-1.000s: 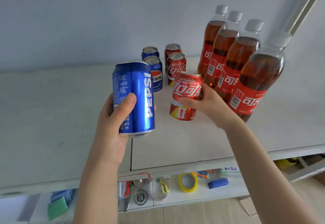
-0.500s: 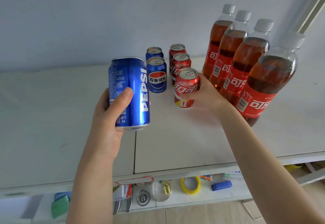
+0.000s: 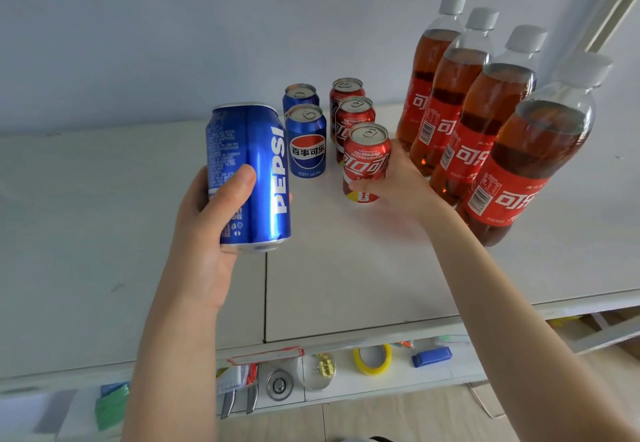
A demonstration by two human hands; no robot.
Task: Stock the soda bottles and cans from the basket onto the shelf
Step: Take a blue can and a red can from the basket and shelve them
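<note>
The right hand (image 3: 398, 185) wraps its fingers round a red Coca-Cola can (image 3: 367, 161), upright at the front of the red row on the shelf (image 3: 346, 285); whether it is seated cannot be told. The hand sits just beside the Coca-Cola bottles (image 3: 530, 164), so a careless withdrawal could knock them over. The left hand (image 3: 204, 240) clamps a blue Pepsi can (image 3: 249, 178) above the shelf.

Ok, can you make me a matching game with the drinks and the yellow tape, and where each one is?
Things:
1. big Pepsi can
2. front Coca-Cola can
3. cola bottles
4. yellow tape roll

Places:
A. gripped by the right hand
B. on the lower shelf
C. gripped by the left hand
D. standing in a row on the right of the top shelf

Pairs: 1-C, 2-A, 3-D, 4-B.
</note>
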